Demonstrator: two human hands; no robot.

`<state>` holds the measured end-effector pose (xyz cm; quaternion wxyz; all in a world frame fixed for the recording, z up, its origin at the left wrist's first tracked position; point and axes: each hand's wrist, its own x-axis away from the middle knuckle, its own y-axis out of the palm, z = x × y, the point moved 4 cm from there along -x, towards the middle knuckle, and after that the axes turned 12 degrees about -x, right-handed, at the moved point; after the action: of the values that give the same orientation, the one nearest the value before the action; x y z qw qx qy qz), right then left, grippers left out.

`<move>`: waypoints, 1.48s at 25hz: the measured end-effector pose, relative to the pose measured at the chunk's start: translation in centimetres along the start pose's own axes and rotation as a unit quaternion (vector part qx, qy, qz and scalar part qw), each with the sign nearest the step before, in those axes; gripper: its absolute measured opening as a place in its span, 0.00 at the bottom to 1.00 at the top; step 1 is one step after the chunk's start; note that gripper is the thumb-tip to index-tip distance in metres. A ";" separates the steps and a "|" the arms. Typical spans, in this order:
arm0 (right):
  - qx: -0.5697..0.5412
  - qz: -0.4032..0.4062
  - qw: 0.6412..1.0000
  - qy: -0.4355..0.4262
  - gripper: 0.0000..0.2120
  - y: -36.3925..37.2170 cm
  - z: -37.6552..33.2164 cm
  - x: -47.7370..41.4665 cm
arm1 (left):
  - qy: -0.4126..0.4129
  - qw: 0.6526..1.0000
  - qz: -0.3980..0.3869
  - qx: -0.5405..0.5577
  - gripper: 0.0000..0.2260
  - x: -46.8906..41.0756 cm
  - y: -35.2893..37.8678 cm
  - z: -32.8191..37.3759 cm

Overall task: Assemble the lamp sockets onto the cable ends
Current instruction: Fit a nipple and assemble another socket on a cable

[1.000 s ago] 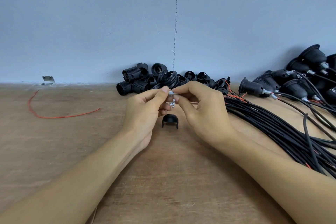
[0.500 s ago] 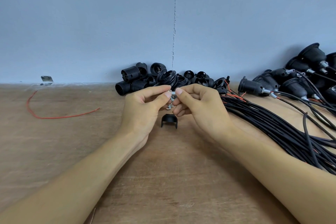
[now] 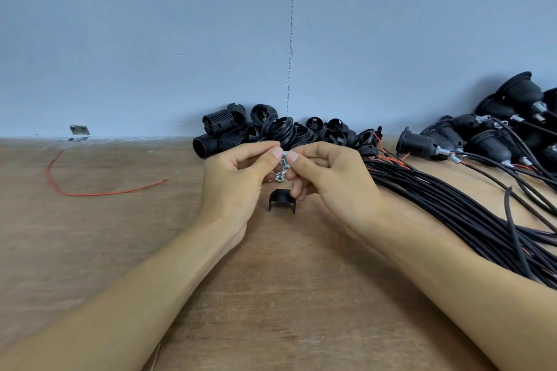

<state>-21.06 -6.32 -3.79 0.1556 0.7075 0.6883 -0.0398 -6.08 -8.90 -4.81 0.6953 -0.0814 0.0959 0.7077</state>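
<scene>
At the centre of the frame the left hand [image 3: 238, 181] and right hand [image 3: 334, 181] meet thumb to thumb, both pinching a small silver metal part [image 3: 284, 156]; more silver bits [image 3: 278, 178] show just below it. A black cap [image 3: 281, 200] sits on the wooden surface [image 3: 286, 295] just below the hands; loose black sockets [image 3: 229, 132] pile behind them against the wall [image 3: 150, 39]; the black cables [image 3: 452, 211] lie at the right.

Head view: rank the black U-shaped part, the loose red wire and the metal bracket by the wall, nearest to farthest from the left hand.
1. black U-shaped part: on the table just right of the left hand, below its fingertips.
2. red wire: lying on the table, off to the left.
3. metal bracket: far left, at the foot of the wall.
</scene>
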 end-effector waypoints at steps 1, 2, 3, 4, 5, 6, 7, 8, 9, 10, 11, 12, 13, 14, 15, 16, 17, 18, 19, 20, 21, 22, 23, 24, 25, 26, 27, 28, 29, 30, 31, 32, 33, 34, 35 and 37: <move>-0.002 0.001 1.000 -0.002 0.04 0.1 0.0 0.0 | 0.001 1.000 0.003 0.000 0.05 0.0 0.0 0.0; 0.001 0.004 1.000 -0.010 0.03 0.1 0.0 0.0 | 0.000 1.000 0.004 0.004 0.05 0.0 0.1 0.1; 0.009 0.008 1.000 -0.024 0.03 0.1 -0.2 0.0 | 0.000 1.000 0.003 0.006 0.05 0.0 0.2 0.1; 0.020 0.011 0.999 -0.039 0.03 0.1 -0.3 0.1 | 0.001 1.000 -0.001 0.005 0.06 0.1 0.3 0.2; 0.029 0.011 0.998 -0.051 0.03 0.1 -0.5 0.1 | 0.002 1.000 -0.006 0.002 0.06 0.2 0.4 0.2; 0.035 0.011 0.998 -0.059 0.03 0.1 -0.6 0.2 | 0.006 1.000 -0.010 -0.004 0.07 0.3 0.5 0.2; 0.038 0.011 0.997 -0.063 0.03 0.2 -0.6 0.2 | 0.011 1.000 -0.011 -0.011 0.07 0.3 0.5 0.3; 0.040 0.013 0.997 -0.065 0.03 0.1 -0.7 0.3 | 0.015 1.000 -0.009 -0.017 0.08 0.4 0.6 0.3; 0.042 0.016 0.997 -0.069 0.04 0.1 -0.7 0.3 | 0.017 1.000 -0.005 -0.022 0.09 0.4 0.6 0.4; 0.047 0.019 0.996 -0.075 0.04 0.1 -0.8 0.4 | 0.015 1.000 -0.004 -0.024 0.09 0.4 0.6 0.3; 0.056 0.022 0.995 -0.084 0.04 0.1 -0.9 0.5 | 0.009 1.000 -0.005 -0.022 0.09 0.4 0.6 0.3; 0.070 0.023 0.993 -0.094 0.04 0.2 -1.0 0.6 | 0.001 1.000 -0.009 -0.019 0.08 0.4 0.7 0.3; 0.087 0.021 0.991 -0.104 0.04 0.2 -1.2 0.7 | -0.006 1.000 -0.013 -0.015 0.07 0.4 0.7 0.3; 0.104 0.019 0.988 -0.112 0.04 0.3 -1.4 0.8 | -0.012 1.000 -0.014 -0.011 0.07 0.3 0.7 0.3; 0.117 0.016 0.986 -0.117 0.04 0.4 -1.5 0.9 | -0.016 1.000 -0.014 -0.009 0.07 0.2 0.6 0.3; 0.125 0.015 0.985 -0.119 0.04 0.5 -1.6 1.0 | -0.018 1.000 -0.014 -0.009 0.08 0.2 0.5 0.3; 0.131 0.017 0.984 -0.120 0.04 0.6 -1.7 1.1 | -0.018 1.000 -0.014 -0.011 0.08 0.1 0.4 0.3; 0.136 0.021 0.983 -0.120 0.03 0.5 -1.8 1.1 | -0.018 1.000 -0.015 -0.013 0.08 0.1 0.4 0.3; 0.140 0.027 0.983 -0.120 0.03 0.5 -1.8 1.1 | -0.018 1.000 -0.016 -0.013 0.08 0.1 0.4 0.3; 0.141 0.032 0.982 -0.118 0.03 0.4 -1.9 1.1 | -0.017 1.000 -0.018 -0.013 0.08 0.1 0.4 0.3; 0.140 0.035 0.983 -0.114 0.03 0.3 -1.9 1.1 | -0.015 1.000 -0.019 -0.013 0.07 0.1 0.5 0.2; 0.139 0.038 0.983 -0.109 0.04 0.3 -1.8 1.1 | -0.012 1.000 -0.018 -0.012 0.07 0.1 0.4 0.2; 0.138 0.040 0.984 -0.106 0.03 0.3 -1.8 1.1 | -0.010 1.000 -0.017 -0.010 0.06 0.0 0.4 0.2; 0.139 0.041 0.984 -0.104 0.03 0.3 -1.7 1.1 | -0.009 1.000 -0.016 -0.006 0.06 0.0 0.4 0.1; 0.141 0.041 0.984 -0.103 0.03 0.3 -1.7 1.1 | -0.009 1.000 -0.018 0.001 0.06 0.0 0.4 0.1; 0.144 0.041 0.983 -0.104 0.02 0.3 -1.7 1.0 | -0.011 1.000 -0.021 0.006 0.07 -0.1 0.4 0.0; 0.148 0.040 0.982 -0.106 0.03 0.3 -1.7 1.0 | -0.014 1.000 -0.023 0.008 0.06 -0.1 0.5 -0.1; 0.151 0.039 0.982 -0.109 0.03 0.3 -1.8 1.0 | -0.017 1.000 -0.025 0.007 0.06 -0.1 0.5 -0.1; 0.152 0.037 0.981 -0.110 0.03 0.3 -1.8 1.0 | -0.020 0.999 -0.025 0.005 0.05 -0.1 0.5 -0.2; 0.152 0.036 0.982 -0.111 0.03 0.3 -1.8 1.0 | -0.022 0.999 -0.025 0.003 0.05 -0.1 0.5 -0.2; 0.151 0.035 0.982 -0.111 0.03 0.3 -1.8 1.0 | -0.024 0.999 -0.025 0.003 0.05 -0.1 0.5 -0.2; 0.148 0.035 0.982 -0.109 0.03 0.3 -1.8 1.1 | -0.025 0.999 -0.023 0.004 0.06 -0.1 0.4 -0.1; 0.143 0.035 0.983 -0.107 0.03 0.4 -1.7 1.1 | -0.025 0.999 -0.020 0.006 0.06 -0.1 0.4 -0.1; 0.137 0.036 0.984 -0.104 0.03 0.4 -1.6 1.1 | -0.023 1.000 -0.018 0.009 0.06 -0.1 0.3 0.0; 0.132 0.037 0.985 -0.101 0.03 0.4 -1.5 1.1 | -0.023 0.999 -0.018 0.015 0.05 -0.1 0.3 0.1; 0.117 0.039 0.988 -0.094 0.03 0.4 -1.4 1.0 | -0.022 0.999 -0.026 0.033 0.05 -0.1 0.4 0.2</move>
<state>-20.80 -5.00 -2.61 0.1369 0.7406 0.6327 -0.1805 -6.51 -8.98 -4.61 0.7177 -0.0453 0.1018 0.6873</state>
